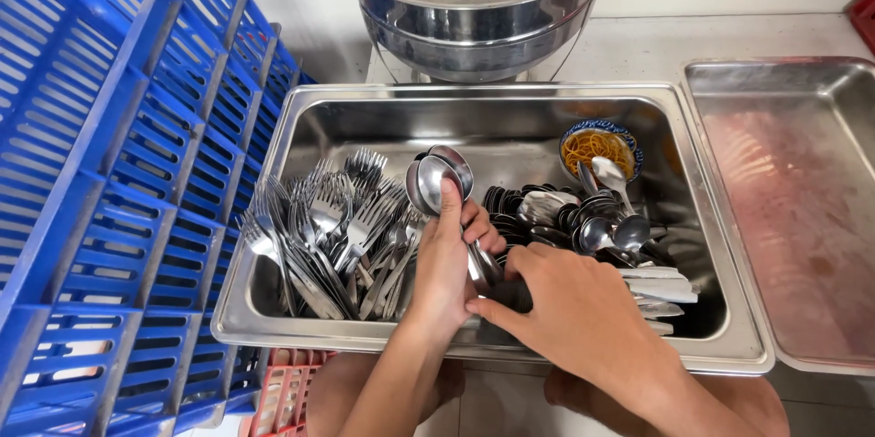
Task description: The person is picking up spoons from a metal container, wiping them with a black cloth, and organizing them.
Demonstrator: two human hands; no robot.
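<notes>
**Mia:** What is in the big steel tray [301,127]?

**Ben:** Lots of shiny things to eat with. The forks [328,227] lie in a heap at the left end of the tray. The dark spoons [565,218] are piled at the right end. A small blue bowl [629,147] with yellow rubber bands sits in the tray's far right corner.

**Mia:** What are the hands doing?

**Ben:** The left hand [447,264] is over the middle of the tray. Its fingers are wrapped tight around a bunch of spoons [442,177], with the round ends sticking up. The right hand [565,305] is just beside it, near the tray's front edge. Its fingers curl around the handles of that bunch, low down.

**Mia:** Is there room in the tray?

**Ben:** Yes, the far half of the tray floor is bare.

**Mia:** What is around the tray?

**Ben:** A blue plastic crate [109,173] leans at the tray's left edge. A round steel pot [474,9] stands behind the tray. Another flat tray [784,209] sits just right of it, on the white table [656,45].
</notes>
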